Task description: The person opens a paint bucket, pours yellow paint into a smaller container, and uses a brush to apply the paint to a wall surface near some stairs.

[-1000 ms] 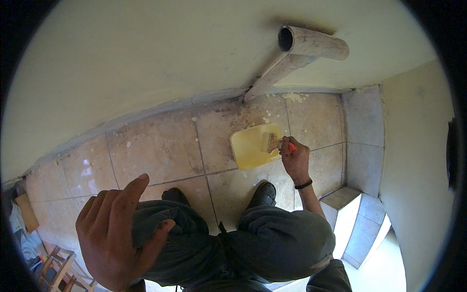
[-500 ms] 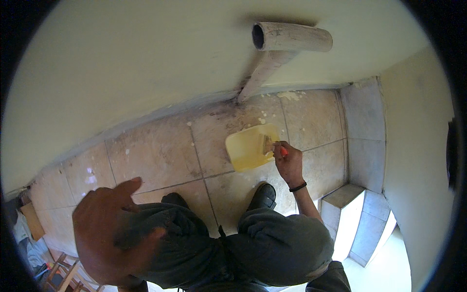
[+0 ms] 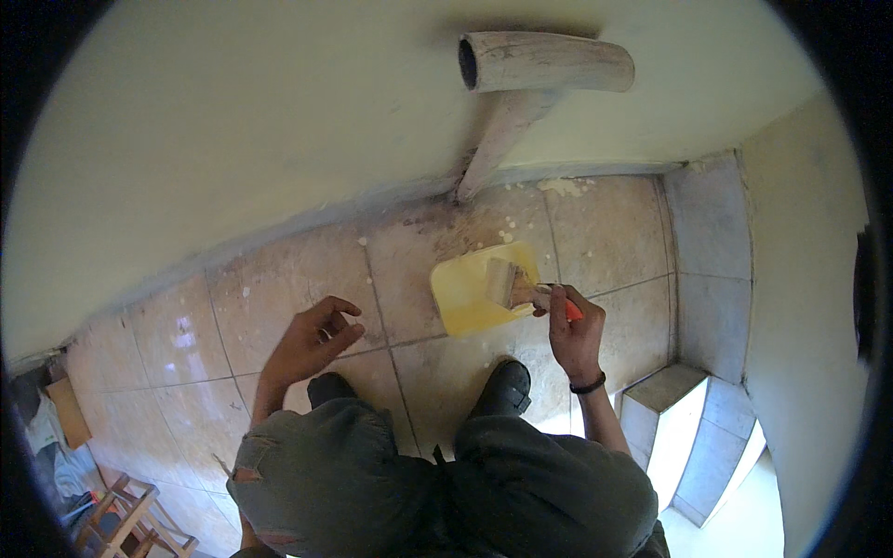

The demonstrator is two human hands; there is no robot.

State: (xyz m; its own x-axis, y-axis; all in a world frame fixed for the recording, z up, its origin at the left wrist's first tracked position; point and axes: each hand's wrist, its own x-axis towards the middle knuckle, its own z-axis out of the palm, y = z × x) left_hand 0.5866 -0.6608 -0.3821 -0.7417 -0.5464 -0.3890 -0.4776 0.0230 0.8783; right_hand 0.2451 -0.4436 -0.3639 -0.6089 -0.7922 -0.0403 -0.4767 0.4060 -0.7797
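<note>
My right hand (image 3: pixel 576 333) is closed round the red handle of a paintbrush (image 3: pixel 502 282). The wide bristles of the brush are over a shallow yellow tray (image 3: pixel 456 302) on the tiled floor; whether they touch its bottom I cannot tell. To the left of the tray, above the floor and near my left foot, my left hand (image 3: pixel 316 340) holds nothing. Its fingers are curled loosely, with thumb and forefinger apart.
A pale pipe (image 3: pixel 549 62) juts from the cream wall (image 3: pixel 279 121) in front. Light paint spots dot the floor tiles (image 3: pixel 288 270). Tiled steps (image 3: pixel 712 418) go down at the right. A wooden stool (image 3: pixel 130 516) and cloths (image 3: pixel 60 456) are at the lower left.
My left hand has moved away from close to the camera, forward and right to beside the tray. My right hand and the brush have shifted slightly right and nearer.
</note>
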